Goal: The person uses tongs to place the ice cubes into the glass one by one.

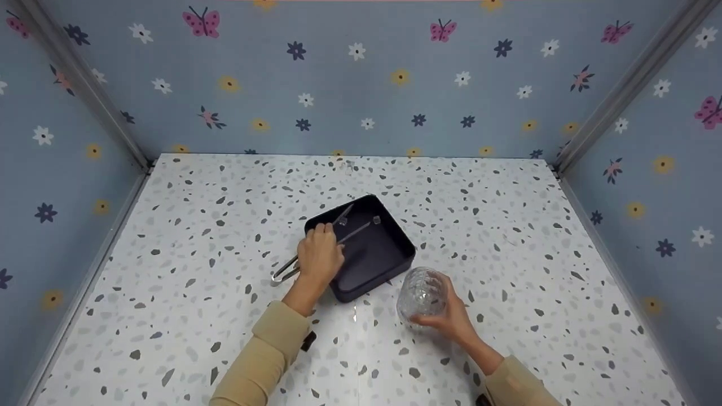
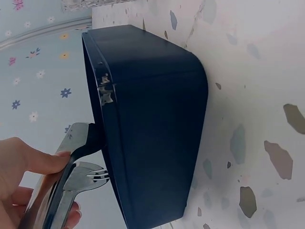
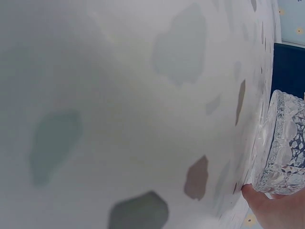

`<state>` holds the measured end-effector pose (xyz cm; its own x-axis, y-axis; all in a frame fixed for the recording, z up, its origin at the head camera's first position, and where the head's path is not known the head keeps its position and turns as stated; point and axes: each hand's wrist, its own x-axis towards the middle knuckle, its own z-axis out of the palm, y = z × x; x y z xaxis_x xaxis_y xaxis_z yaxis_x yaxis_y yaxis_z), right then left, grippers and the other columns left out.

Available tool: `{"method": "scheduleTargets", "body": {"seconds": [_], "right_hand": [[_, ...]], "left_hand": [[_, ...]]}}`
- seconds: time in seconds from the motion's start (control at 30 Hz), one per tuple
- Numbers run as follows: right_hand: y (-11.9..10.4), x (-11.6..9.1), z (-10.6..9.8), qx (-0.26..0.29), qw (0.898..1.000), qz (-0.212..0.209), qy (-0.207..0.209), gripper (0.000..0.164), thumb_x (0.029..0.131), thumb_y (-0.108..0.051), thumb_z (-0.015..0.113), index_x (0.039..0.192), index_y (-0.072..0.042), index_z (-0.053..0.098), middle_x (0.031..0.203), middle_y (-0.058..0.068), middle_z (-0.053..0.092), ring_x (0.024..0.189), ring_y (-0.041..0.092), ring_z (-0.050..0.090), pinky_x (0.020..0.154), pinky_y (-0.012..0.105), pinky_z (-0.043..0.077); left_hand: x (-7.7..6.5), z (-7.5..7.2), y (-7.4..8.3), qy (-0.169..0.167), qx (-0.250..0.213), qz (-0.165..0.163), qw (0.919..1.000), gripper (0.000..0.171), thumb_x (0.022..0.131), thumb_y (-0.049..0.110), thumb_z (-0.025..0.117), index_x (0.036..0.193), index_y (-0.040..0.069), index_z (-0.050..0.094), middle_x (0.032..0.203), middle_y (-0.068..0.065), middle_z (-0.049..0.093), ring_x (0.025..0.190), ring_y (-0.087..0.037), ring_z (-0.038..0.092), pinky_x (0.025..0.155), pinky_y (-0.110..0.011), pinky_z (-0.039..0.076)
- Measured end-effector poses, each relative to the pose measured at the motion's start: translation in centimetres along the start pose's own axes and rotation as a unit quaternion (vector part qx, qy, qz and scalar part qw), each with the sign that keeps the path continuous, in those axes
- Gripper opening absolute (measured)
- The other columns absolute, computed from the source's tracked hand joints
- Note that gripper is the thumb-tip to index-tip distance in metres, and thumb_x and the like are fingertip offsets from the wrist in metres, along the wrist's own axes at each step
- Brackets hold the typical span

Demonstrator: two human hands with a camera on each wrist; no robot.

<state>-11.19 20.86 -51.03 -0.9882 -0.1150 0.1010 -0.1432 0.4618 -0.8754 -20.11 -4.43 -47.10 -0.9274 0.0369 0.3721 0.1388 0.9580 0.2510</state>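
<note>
My left hand grips a pair of metal tongs, whose two arms reach over the near-left rim into a dark navy square tray. Inside it, close to the tong tips, lie a small clear cube and a second clear cube. The left wrist view shows a fork-like tong end at the tray's rim. With curled fingers and thumb, my right hand holds a clear patterned glass just right of the tray's near corner. The fingers' far side is partly hidden.
The speckled white tabletop meets a flowered blue back wall. Similar panels stand left and right, with grey metal posts at the corners. A faint clear piece is near the table's back edge.
</note>
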Motion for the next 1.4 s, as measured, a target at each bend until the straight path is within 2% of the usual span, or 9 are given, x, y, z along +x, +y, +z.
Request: {"method": "scheduleTargets", "body": {"seconds": [0.7,0.83,1.07,1.4], "right_hand": [[-0.3,0.1,-0.1,-0.009,1.0,0.011,0.002,0.092,0.055,-0.011,0.083,0.131,0.0,0.033,0.123,0.023,0.046,0.113,0.039,0.043,0.093,0.05,0.032],[0.5,0.2,0.0,0.0,1.0,0.006,0.004,0.092,0.054,-0.011,0.084,0.131,-0.001,0.033,0.124,0.023,0.046,0.113,0.039,0.042,0.093,0.051,0.031],[3.5,0.5,0.4,-0.033,0.999,0.015,0.007,0.096,0.052,-0.027,0.085,0.132,-0.014,0.033,0.125,0.01,0.047,0.113,0.028,0.045,0.092,0.045,0.034],[3.6,0.6,0.3,-0.038,0.999,0.028,0.011,0.098,0.05,-0.03,0.085,0.131,-0.016,0.034,0.125,0.01,0.047,0.113,0.028,0.044,0.093,0.046,0.033]], "left_hand": [[1.8,2.6,-0.8,-0.016,0.028,-0.001,0.9995,0.034,0.068,0.018,0.073,0.09,-0.005,0.062,0.08,-0.015,0.058,0.074,-0.032,0.057,0.057,-0.043,0.047],[2.0,3.1,-0.9,-0.016,0.04,0.001,0.9991,0.033,0.068,0.019,0.073,0.088,-0.005,0.062,0.078,-0.015,0.058,0.072,-0.031,0.057,0.056,-0.042,0.047],[2.2,3.5,-1.0,-0.031,0.044,-0.003,0.9985,0.032,0.071,0.019,0.071,0.089,-0.006,0.063,0.08,-0.015,0.058,0.073,-0.031,0.057,0.057,-0.043,0.048],[2.8,3.7,-0.7,-0.062,0.045,-0.001,0.9971,0.03,0.074,0.019,0.068,0.091,-0.005,0.064,0.082,-0.015,0.059,0.075,-0.031,0.058,0.061,-0.043,0.047]]}}
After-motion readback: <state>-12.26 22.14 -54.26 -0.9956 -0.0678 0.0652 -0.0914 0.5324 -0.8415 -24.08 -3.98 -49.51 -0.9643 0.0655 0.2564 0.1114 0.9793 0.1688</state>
